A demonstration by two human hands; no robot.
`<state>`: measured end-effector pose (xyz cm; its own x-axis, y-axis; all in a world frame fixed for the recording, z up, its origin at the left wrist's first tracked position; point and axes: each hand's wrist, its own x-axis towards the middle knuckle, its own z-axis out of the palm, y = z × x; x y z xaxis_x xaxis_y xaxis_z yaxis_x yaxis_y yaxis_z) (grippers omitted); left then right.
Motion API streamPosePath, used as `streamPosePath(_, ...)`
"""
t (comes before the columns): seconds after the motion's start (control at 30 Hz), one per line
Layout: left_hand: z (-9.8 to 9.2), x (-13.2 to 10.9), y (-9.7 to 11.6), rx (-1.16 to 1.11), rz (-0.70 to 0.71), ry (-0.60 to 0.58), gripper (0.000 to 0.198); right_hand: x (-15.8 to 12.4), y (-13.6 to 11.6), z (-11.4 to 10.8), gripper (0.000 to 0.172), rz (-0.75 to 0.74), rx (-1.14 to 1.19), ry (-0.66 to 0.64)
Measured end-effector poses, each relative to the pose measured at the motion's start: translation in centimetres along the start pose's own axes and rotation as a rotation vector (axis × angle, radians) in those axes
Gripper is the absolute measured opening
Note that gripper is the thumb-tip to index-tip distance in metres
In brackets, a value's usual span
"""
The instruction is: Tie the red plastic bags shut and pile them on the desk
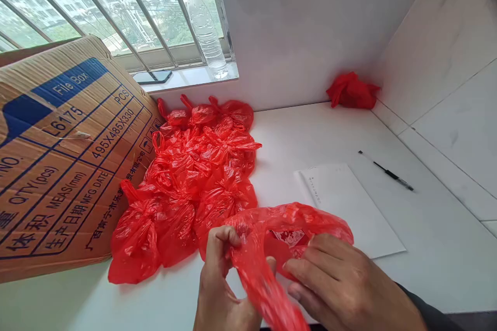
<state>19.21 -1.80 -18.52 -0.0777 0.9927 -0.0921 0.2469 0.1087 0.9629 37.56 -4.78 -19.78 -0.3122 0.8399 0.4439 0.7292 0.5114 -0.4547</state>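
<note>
A red plastic bag (295,225) lies on the white table in front of me, with something white and red inside it. My left hand (221,279) is closed around one twisted handle of the bag. My right hand (341,284) rests on the bag's other side, its fingers pinching the plastic. Behind the bag lies a heap of several tied red plastic bags (194,181).
A large cardboard box (58,155) marked "File Box" stands at the left. A white sheet of paper (349,207) and a black pen (386,170) lie at the right. One red bag (351,90) sits in the far corner. A plastic bottle (204,26) and a phone (153,76) are on the windowsill.
</note>
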Motion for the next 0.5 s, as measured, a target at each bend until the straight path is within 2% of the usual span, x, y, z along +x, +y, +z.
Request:
streamPosePath(0.1, 0.5, 0.2, 0.4, -0.196, -0.074, 0.009, 0.046, -0.7, -0.3, 0.3, 0.040, 0.096, 0.083, -0.086)
streamPosePath(0.17, 0.2, 0.5, 0.2, -0.323, -0.125, 0.020, 0.049, -1.0, 0.1, 0.6, 0.039, 0.162, 0.000, -0.177)
streamPosePath(0.23, -0.4, 0.6, -0.3, -0.385, -0.181, -0.017, 0.053, -1.1, 0.9, 1.0, 0.031, 0.205, -0.169, -0.227)
streamPosePath(0.3, -0.8, 0.6, -0.6, -0.377, -0.238, -0.074, 0.055, -0.6, 1.5, 1.5, 0.020, 0.236, -0.299, -0.289)
streamPosePath(0.37, -1.0, 0.4, -0.6, -0.324, -0.257, -0.107, 0.050, 0.3, 1.7, 2.1, 0.025, 0.269, -0.339, -0.419)
streamPosePath(0.43, -0.9, 0.4, -0.4, -0.232, -0.199, -0.105, 0.039, 1.4, 1.7, 2.9, 0.033, 0.282, -0.324, -0.561)
streamPosePath(0.5, -0.8, 0.3, -0.4, -0.124, -0.122, -0.077, 0.036, 2.4, 1.6, 3.6, 0.033, 0.288, -0.302, -0.654)
